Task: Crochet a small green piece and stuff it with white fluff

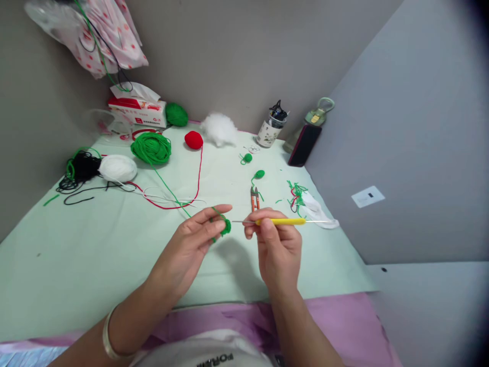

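Green crochet piece (226, 227) in the left hand (193, 237), yellow hook (284, 221) in the right hand (279, 247)

The small green crochet piece is above the pale green cloth (114, 275), near the middle of the view. The left hand pinches it between thumb and fingers. The right hand is clamped on the handle of the yellow hook, and the two hands are apart. The metal tip points to the piece and is just beside it; whether they touch, I cannot tell.

From the left hand, a green strand goes to the large green yarn ball (151, 148). Just beyond the right hand lie the orange snips (255, 198), and behind them are a green oval piece (260, 174) and a green round piece (248, 158). To the right lies a heap of yarn scraps (297, 195).

Farther left are the white yarn ball (119, 168) and the black yarn (83, 168). At the back stand a tissue box (139, 113) and a pen cup (269, 132), with a red yarn ball (193, 140) and white stuffing (219, 129) between them. A dark phone (305, 146) leans against a bottle (315, 117).
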Demonstrator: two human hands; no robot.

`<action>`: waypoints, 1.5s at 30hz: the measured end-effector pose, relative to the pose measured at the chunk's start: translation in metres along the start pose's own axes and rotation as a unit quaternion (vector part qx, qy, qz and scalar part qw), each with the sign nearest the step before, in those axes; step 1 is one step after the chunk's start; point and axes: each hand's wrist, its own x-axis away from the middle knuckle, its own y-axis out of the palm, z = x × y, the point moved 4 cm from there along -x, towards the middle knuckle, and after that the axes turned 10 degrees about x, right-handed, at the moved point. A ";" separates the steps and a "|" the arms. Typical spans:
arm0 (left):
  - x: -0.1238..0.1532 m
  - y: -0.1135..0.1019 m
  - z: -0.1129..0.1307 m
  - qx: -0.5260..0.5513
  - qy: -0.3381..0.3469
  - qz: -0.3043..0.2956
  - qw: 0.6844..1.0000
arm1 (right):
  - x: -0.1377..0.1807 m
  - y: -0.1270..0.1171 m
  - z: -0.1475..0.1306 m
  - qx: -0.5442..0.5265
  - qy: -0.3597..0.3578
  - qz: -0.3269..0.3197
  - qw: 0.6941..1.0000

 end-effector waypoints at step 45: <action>0.009 0.007 0.000 -0.069 0.025 -0.033 0.997 | 0.002 0.010 -0.004 0.020 -0.037 -0.008 0.999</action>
